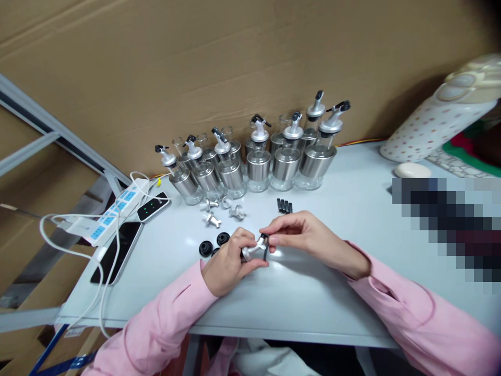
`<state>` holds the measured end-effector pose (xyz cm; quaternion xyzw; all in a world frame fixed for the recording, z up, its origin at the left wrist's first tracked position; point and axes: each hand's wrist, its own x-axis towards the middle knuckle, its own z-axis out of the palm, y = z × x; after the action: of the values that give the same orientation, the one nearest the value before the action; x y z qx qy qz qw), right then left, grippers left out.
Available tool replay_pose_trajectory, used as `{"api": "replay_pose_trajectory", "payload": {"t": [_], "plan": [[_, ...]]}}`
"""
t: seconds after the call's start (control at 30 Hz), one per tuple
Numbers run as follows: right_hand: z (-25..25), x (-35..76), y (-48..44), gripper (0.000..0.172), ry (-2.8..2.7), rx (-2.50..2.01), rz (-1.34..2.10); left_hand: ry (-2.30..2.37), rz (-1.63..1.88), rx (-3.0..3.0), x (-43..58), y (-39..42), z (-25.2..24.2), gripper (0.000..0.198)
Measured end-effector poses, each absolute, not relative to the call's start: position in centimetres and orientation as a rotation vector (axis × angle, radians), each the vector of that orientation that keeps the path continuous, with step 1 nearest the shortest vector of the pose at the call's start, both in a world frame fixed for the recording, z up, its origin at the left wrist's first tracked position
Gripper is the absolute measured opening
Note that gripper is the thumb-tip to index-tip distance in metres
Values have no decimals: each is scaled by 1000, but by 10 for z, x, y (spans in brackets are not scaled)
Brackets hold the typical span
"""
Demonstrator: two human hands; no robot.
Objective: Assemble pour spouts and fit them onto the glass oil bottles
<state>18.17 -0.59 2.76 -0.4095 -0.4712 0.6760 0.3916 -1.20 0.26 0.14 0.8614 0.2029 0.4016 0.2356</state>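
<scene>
My left hand is closed round a silver pourer spout held just above the white table. My right hand pinches a small black flap piece against the spout's tip. Both wrists are in pink sleeves. Loose silver spouts lie just beyond my left hand, and black rubber stoppers sit beside it. A small row of black flap pieces lies beyond my right hand.
Several glass and steel oil bottles with spouts stand along the cardboard wall. A power strip, a dark phone and a small black device lie at the left edge. A spotted white object and a pale oval object sit at the right.
</scene>
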Motion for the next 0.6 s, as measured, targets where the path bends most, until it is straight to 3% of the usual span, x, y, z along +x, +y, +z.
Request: {"api": "replay_pose_trajectory", "payload": {"t": [0.33,0.6], "plan": [[28,178,-8,27,-1218,-1106,1675,534,1061,2344,-14,2,0,25],[25,183,-8,28,-1283,-1034,1897,435,953,2399,-13,2,0,30]]}}
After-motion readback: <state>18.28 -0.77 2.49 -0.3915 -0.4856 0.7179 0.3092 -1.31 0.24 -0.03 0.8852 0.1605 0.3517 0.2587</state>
